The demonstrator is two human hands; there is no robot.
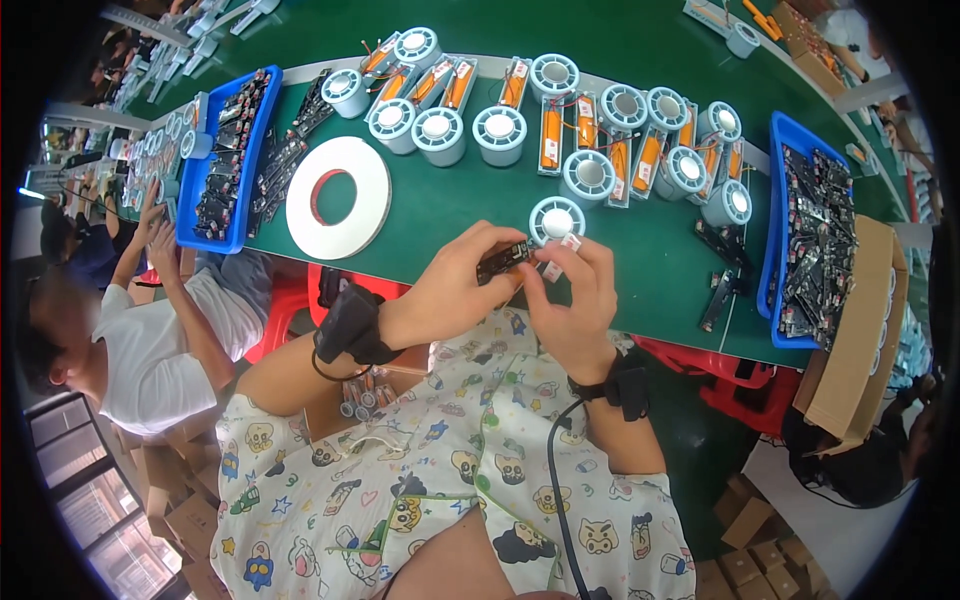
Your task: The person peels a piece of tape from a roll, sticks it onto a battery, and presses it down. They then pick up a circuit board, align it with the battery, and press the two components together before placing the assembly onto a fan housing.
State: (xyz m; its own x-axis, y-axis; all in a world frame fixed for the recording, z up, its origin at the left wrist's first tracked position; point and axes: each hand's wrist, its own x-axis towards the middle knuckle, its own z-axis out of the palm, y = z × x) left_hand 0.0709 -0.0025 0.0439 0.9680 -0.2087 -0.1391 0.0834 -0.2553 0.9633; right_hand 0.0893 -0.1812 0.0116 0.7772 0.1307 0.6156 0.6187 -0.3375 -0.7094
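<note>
Near the table's front edge, my left hand [455, 287] is closed on a small black circuit board [503, 262], pinched between thumb and fingers. My right hand [575, 305] is closed right beside it, its fingertips gripping the pale handle of a half-built handheld fan [557, 219]. The fan's round light-blue head lies just beyond my fingers. White and orange bits show between the two hands; my fingers hide most of the handle. Dark bands with small black boxes are strapped on both wrists.
Several half-built fans [587, 176] with orange batteries stand across the far side. A white tape roll [339, 197] lies to the left. Blue trays [240, 225] [776, 240] of black boards flank the green table [450, 205]. A seated person [165, 340] works at left; an open carton [850, 350] stands at right.
</note>
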